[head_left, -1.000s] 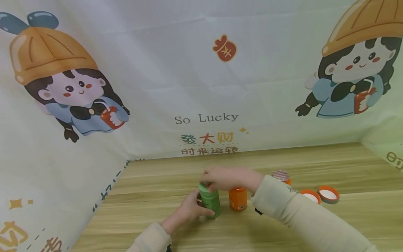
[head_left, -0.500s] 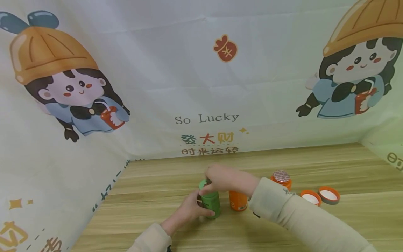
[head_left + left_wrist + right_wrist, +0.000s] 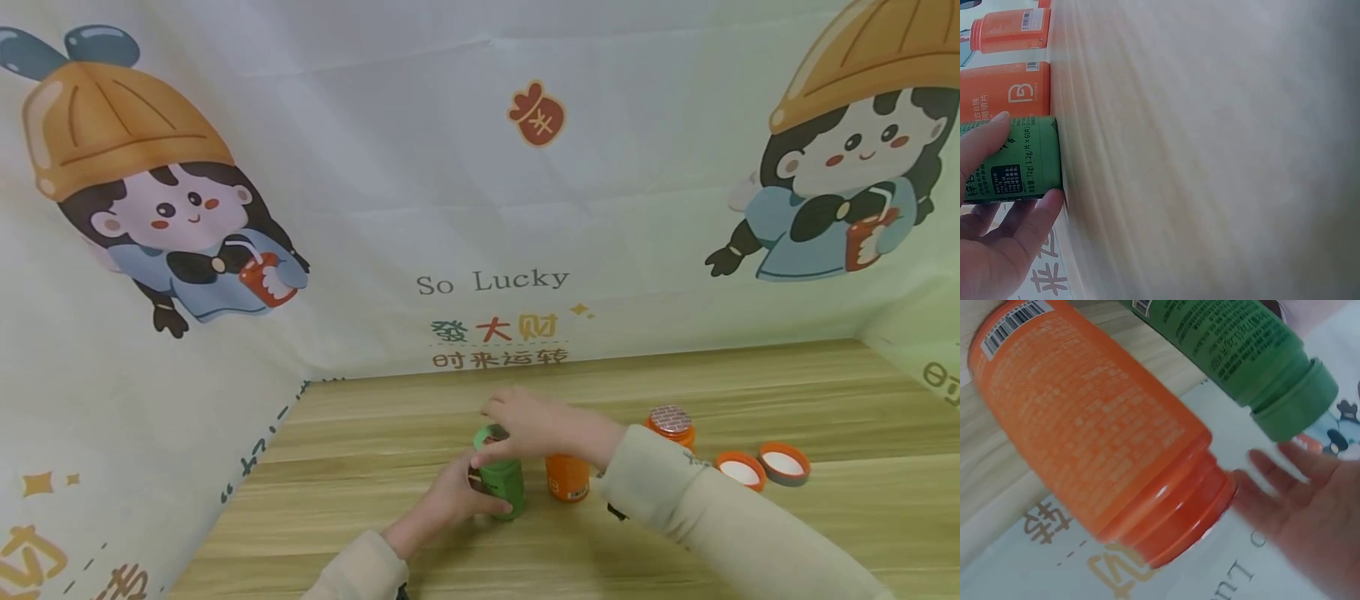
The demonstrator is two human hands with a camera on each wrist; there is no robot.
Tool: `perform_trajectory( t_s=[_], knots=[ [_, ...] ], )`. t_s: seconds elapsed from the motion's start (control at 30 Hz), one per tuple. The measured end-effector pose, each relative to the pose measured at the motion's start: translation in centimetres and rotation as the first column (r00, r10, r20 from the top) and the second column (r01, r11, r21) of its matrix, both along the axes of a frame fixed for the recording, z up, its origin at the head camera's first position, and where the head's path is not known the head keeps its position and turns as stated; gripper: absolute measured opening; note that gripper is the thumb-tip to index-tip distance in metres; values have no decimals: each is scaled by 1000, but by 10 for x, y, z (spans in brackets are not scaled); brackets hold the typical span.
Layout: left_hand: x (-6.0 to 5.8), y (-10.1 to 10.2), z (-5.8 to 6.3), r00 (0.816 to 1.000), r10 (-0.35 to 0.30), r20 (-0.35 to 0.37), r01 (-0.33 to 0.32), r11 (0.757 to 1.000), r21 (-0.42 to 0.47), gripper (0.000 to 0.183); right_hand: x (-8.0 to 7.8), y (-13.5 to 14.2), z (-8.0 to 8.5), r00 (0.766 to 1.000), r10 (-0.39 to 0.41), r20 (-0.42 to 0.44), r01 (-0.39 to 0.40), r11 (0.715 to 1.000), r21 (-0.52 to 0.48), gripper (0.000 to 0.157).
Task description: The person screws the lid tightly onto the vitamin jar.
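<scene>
A green bottle [image 3: 501,486] with a green screw cap [image 3: 1300,403] stands upright on the table. My left hand [image 3: 453,492] grips it low around its sides, thumb in front and fingers behind, as the left wrist view shows. Over the cap is my right hand [image 3: 528,421], covering part of it in the head view. Seen from the right wrist, its fingers [image 3: 1275,478] are spread and loosely extended beside the cap, not wrapped round it. Close to the right of the green bottle stands an orange bottle [image 3: 567,479], its capless neck showing in the right wrist view.
Further right is a second orange bottle [image 3: 670,425] with a brick-patterned seal across its mouth. Beyond it, two orange-rimmed caps, a nearer cap [image 3: 740,472] and a farther cap [image 3: 783,464], lie with white insides up. A printed cloth [image 3: 645,250] hangs behind the wooden table [image 3: 360,467].
My right hand's fingers were curled at the cap and have spread apart, lifting slightly off its top. The left hand and green bottle have stayed in place.
</scene>
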State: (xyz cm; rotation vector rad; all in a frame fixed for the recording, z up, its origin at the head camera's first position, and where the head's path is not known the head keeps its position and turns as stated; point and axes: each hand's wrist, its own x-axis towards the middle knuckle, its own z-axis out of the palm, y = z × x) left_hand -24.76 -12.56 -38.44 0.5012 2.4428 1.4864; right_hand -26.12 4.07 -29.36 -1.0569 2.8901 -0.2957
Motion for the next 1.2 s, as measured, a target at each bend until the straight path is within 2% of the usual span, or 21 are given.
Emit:
perform_trajectory(
  t_s=[0.1,0.23,0.3,0.4,0.7,0.83,1.0,1.2],
  knots=[
    [1,-1,0,1000,-8,5,8,1000,2,66,-1,8,3,986,125,106,-118,991,-70,65],
    [0,-1,-1,1000,2,-4,-2,1000,-10,63,-2,16,9,943,278,184,-268,960,-80,53],
    [0,0,-2,1000,12,-5,-12,1000,-20,61,-2,18,10,926,316,207,-310,949,-63,49],
    [-1,0,-2,1000,19,0,-19,999,-28,61,-2,19,12,919,339,203,-340,940,-32,45],
    [-1,1,-2,1000,17,-14,-17,999,-30,59,0,13,13,936,321,142,-324,946,-2,37],
    [-1,2,-2,999,18,-31,-19,999,-34,57,1,9,13,954,273,124,-276,961,7,34],
    [-2,2,-2,1000,17,-20,-17,999,-33,59,2,5,11,979,176,102,-181,982,51,38],
    [-1,1,-2,1000,18,-8,-18,999,-31,62,3,3,9,988,139,71,-145,986,85,40]
  ],
)
